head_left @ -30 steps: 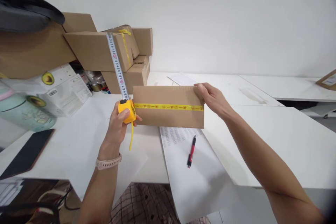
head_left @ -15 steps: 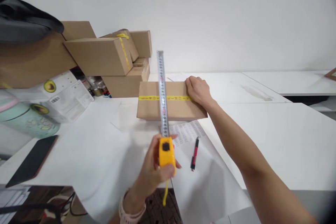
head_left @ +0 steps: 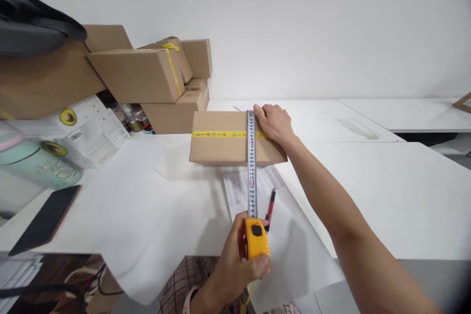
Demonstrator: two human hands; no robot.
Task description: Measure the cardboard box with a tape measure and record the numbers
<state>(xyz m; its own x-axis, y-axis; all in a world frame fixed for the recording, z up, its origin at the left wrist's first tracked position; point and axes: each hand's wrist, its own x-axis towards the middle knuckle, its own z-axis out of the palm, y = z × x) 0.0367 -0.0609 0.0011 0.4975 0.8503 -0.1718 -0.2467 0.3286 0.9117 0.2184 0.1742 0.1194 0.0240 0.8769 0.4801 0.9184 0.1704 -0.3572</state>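
My left hand (head_left: pixel 235 265) is closed round a yellow tape measure (head_left: pixel 257 243), low in front of me. Its silver blade (head_left: pixel 251 167) stretches away from me over the top of a cardboard box (head_left: pixel 217 149), crossing the yellow packing tape to the far edge. On the box's far right part, my right hand (head_left: pixel 274 120) grips the edge with bent fingers, right beside the blade's end. Below the box lies a printed sheet (head_left: pixel 237 189), partly covered by the blade. A red and black pen (head_left: pixel 271 206) lies just right of the tape measure.
Stacked cardboard boxes (head_left: pixel 136 76) fill the back left, with a dark bag (head_left: pixel 37 24) on top. White avocado-print boxes (head_left: pixel 91 132), a mint-green bottle (head_left: pixel 40 162) and a dark flat object (head_left: pixel 46 218) are at left. The white table (head_left: pixel 368 191) extends right.
My left hand has moved right and towards me with the tape measure. The blade came down from above the box onto its top, beside my right hand, which stays on the box.
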